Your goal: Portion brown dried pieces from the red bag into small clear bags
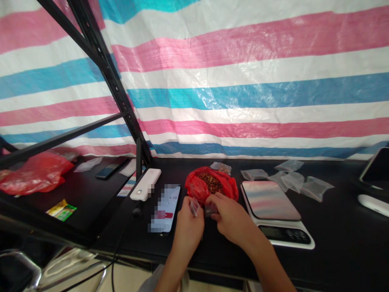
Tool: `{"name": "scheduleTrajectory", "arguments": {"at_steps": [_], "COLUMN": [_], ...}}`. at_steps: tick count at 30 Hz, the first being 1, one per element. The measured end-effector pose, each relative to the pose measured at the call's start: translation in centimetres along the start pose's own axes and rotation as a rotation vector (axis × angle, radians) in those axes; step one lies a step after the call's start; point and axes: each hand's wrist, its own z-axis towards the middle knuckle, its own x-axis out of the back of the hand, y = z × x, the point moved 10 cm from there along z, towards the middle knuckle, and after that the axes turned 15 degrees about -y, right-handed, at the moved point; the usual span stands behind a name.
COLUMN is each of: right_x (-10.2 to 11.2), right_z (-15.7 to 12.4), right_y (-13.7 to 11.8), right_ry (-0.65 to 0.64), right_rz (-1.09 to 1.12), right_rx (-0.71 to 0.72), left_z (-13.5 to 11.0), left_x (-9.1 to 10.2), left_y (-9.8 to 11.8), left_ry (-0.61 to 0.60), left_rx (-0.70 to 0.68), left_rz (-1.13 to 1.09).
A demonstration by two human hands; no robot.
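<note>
My left hand [190, 221] is closed on a small clear plastic bag [194, 206], part of which sticks up out of the fist. Close beside it, my right hand [231, 219] has its fingers curled at clear plastic [210, 209]; whether this belongs to the same bag I cannot tell. Just beyond both hands lies an open red plastic bag [194, 184] with small brown grain-like pieces [212, 182] inside. Behind it is a small clear bag with similar pieces [221, 167]. A white kitchen scale [270, 200] stands to the right of my right hand.
Several small clear bags [293, 181] lie behind the scale. Left of my hands are a lit phone [167, 209], a white power bank [146, 184] and a cable. A black metal frame [112, 79] rises at the left, before a striped plastic sheet [243, 97]. Another red bag [39, 172] lies far left.
</note>
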Motion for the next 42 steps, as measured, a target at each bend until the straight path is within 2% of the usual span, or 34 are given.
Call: {"name": "scheduleTrajectory", "arguments": {"at_steps": [3,7,11,14,19,22,24,26,30,33,38,40,42], "right_x": [0.0,0.1,0.1,0.2,1.9,4.4,5.7,6.1,5.5,5.3,6.2,7.0,7.5], "right_z": [0.0,-0.1,0.0,0.0,-0.6,-1.8,-2.7,-3.4,-3.9,-4.3,-4.5,-4.3,-3.8], "right_y": [-0.1,-0.3,-0.1,0.3,0.9,0.9,0.1,-1.3,-3.9,-4.5,-2.8,-0.9,1.3], "right_ry": [0.014,0.04,0.069,0.098,0.158,0.299,0.374,0.394,0.388,0.426,0.506,0.584,0.655], "right_rz": [-0.006,0.013,0.096,0.182,0.404,0.497,0.473,0.395,0.172,0.082,0.126,0.163,0.156], "right_rx": [0.015,0.055,0.115,0.161,0.258,0.331,0.385,0.435,0.506,0.532,0.49,0.406,0.282], "left_z": [0.0,0.5,1.1,1.2,-0.3,-0.7,-0.7,-0.6,-0.6,-0.5,-0.4,-0.6,-1.0], "left_x": [0.1,0.2,-0.5,-0.5,2.3,2.1,1.2,0.2,-1.0,-1.1,-1.0,-0.5,0.0], "left_y": [0.0,-0.3,-0.5,0.3,3.6,4.6,4.8,5.0,5.5,5.9,6.0,6.2,7.0], "left_ry": [-0.004,0.006,-0.018,0.001,0.228,0.214,0.157,0.104,0.033,0.032,0.062,0.136,0.216], "left_rx": [0.009,-0.036,-0.04,-0.045,-0.202,-0.212,-0.193,-0.178,-0.198,-0.227,-0.223,-0.238,-0.31], "left_rz": [-0.004,-0.123,-0.302,-0.347,-0.159,0.0,0.06,0.072,-0.04,-0.124,-0.094,-0.009,0.128]}}
